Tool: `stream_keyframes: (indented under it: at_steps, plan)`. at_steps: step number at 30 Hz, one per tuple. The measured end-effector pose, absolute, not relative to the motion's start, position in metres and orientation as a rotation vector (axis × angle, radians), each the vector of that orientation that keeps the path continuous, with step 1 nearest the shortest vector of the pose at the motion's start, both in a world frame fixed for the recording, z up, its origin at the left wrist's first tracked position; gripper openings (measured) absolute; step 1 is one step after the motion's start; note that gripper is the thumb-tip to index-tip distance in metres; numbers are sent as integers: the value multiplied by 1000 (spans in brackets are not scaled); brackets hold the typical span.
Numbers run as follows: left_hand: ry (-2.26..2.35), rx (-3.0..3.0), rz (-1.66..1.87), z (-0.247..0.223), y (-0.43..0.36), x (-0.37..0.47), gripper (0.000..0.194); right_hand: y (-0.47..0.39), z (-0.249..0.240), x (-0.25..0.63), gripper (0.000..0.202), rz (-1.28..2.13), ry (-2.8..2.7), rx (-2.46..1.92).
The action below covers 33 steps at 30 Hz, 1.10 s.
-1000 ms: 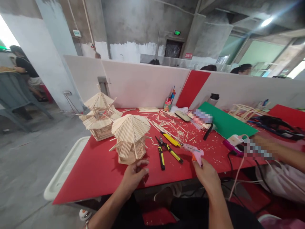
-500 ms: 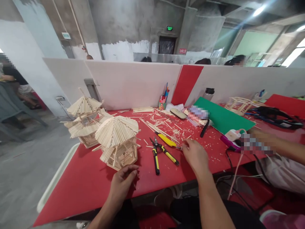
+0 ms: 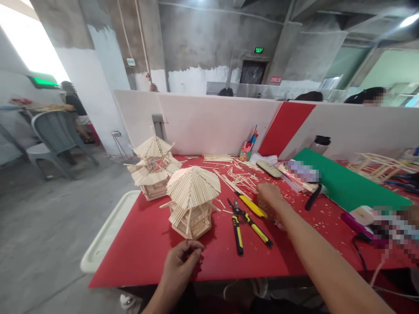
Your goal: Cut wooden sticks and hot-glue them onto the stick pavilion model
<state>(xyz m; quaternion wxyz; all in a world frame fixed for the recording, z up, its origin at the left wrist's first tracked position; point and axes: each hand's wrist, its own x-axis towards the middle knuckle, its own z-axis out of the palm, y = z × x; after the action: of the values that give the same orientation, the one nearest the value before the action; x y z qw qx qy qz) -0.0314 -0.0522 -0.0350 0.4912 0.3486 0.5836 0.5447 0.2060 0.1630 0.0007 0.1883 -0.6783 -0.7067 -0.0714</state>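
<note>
My left hand [image 3: 183,264] rests at the front of the red table, just before the nearer stick pavilion [image 3: 193,192]; its thumb and fingers are pinched together, and what they hold, if anything, is too small to name. My right hand [image 3: 269,196] reaches over the scattered wooden sticks [image 3: 244,178], right of a yellow-handled cutter [image 3: 253,206]; its fingers are bent down and mostly hidden. Black-and-yellow pliers [image 3: 240,218] lie with handles spread between my hands. A second stick pavilion [image 3: 153,163] stands behind the first.
A pen cup [image 3: 245,151], a glasses case [image 3: 269,169] and a dark bottle [image 3: 320,145] stand or lie along the back. A green board [image 3: 347,183] and a purple power strip [image 3: 355,226] are at the right. A white partition [image 3: 209,122] closes the rear.
The view has swung left, so things appear farther right. My right hand has moved forward from beside the cutter's tip toward the scattered sticks. My left hand stays near the pavilion.
</note>
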Motion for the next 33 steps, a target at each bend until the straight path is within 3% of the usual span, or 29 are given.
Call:
stream_keyframes:
  at_steps: [5,9,14,17,22,33]
  plan:
    - [1400,963,1322,-26,-55,-26,21,147,28,214,20,-28,-1971,-1813]
    - [1377,985,1408,-15,-63,-28,19,73,43,206,29,87,-1887,-1629]
    - [1352,1027,1499,-5,-77,-34,22,-47,16,150,21,940,-1915,-1088]
    - [1252,931,1476,-5,-81,-37,22,-80,-5,106,18,1175,-1887,-973]
    - [1154,682,1541,-7,-84,-49,29,-79,-9,81,22,1006,-2026,-993]
    - [1182,517,1386,-7,-70,-68,37,-35,5,82,24,170,-1988,-985]
